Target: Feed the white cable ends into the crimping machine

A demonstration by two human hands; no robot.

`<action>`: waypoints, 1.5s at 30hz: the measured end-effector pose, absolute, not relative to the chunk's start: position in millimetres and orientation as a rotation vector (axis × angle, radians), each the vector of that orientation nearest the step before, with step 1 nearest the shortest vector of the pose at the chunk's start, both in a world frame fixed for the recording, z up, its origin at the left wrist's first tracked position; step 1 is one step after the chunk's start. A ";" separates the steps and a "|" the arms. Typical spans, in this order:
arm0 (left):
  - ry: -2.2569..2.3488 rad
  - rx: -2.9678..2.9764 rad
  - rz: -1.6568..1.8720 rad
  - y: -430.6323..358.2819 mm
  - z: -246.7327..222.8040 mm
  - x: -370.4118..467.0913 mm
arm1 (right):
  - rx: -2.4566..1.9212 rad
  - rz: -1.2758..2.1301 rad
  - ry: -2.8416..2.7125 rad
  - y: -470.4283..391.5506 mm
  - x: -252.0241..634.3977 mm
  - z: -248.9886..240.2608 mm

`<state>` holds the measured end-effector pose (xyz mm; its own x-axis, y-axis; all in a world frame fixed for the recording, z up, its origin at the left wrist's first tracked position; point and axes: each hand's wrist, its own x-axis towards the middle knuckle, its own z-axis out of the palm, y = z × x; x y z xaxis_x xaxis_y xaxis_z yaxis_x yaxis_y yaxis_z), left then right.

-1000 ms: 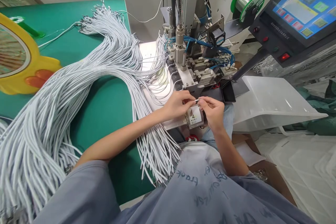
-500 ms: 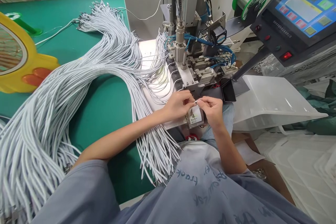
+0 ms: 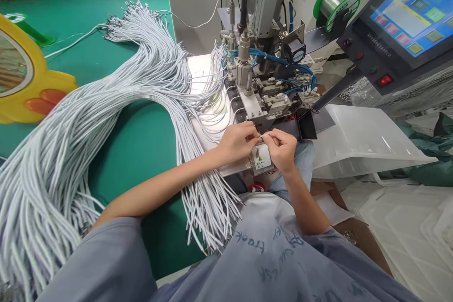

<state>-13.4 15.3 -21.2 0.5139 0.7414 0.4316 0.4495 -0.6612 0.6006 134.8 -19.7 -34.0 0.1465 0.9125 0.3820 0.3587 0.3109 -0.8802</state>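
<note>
My left hand (image 3: 239, 141) and my right hand (image 3: 282, 148) meet fingertip to fingertip at the front of the machine (image 3: 247, 80). Both are closed in a pinch on a thin white cable end, mostly hidden by the fingers. Just below them is a small unit with a white label (image 3: 262, 156). A large bundle of white cables (image 3: 141, 80) lies to the left, and one branch of it hangs down under my left forearm. More thin white cables run along the machine's left side.
A green table (image 3: 141, 137) carries the cables and a yellow duck-shaped object (image 3: 53, 78). At the right are a touch screen (image 3: 410, 14), a wire spool (image 3: 332, 4), a black bin (image 3: 307, 126) and a white tray (image 3: 368, 139).
Both hands have shifted very slightly left and remain pinched together. The machine's tall upper cylinder appears farther right and tilted. The view has moved a little.
</note>
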 end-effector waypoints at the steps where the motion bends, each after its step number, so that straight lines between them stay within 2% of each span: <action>1: 1.004 2.262 0.943 14.5 -21.2 -12.6 | -1.245 0.567 -1.400 -19.7 131.7 -36.5; 6: 0.878 2.389 0.671 21.8 -24.5 -14.5 | -1.329 0.586 -1.317 -17.1 133.1 -54.8; 11: 0.996 2.712 0.225 31.2 -32.0 -15.7 | -1.444 0.885 -1.281 -4.6 155.7 -75.5; 14: 1.008 2.758 0.112 32.1 -34.0 -14.2 | -1.432 1.055 -1.227 3.9 161.8 -83.2; 34: 0.844 3.003 0.123 33.5 -36.9 -17.0 | -1.393 1.334 -1.141 18.8 158.3 -83.1; 45: 0.871 3.002 0.221 33.9 -42.5 -18.0 | -1.407 1.319 -1.180 26.6 159.5 -84.3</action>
<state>-18.0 33.9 -42.5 0.8357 0.5329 0.1326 0.5318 -0.8456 0.0471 159.5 26.6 -84.3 -0.0031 0.9814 -0.1919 0.0816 -0.1910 -0.9782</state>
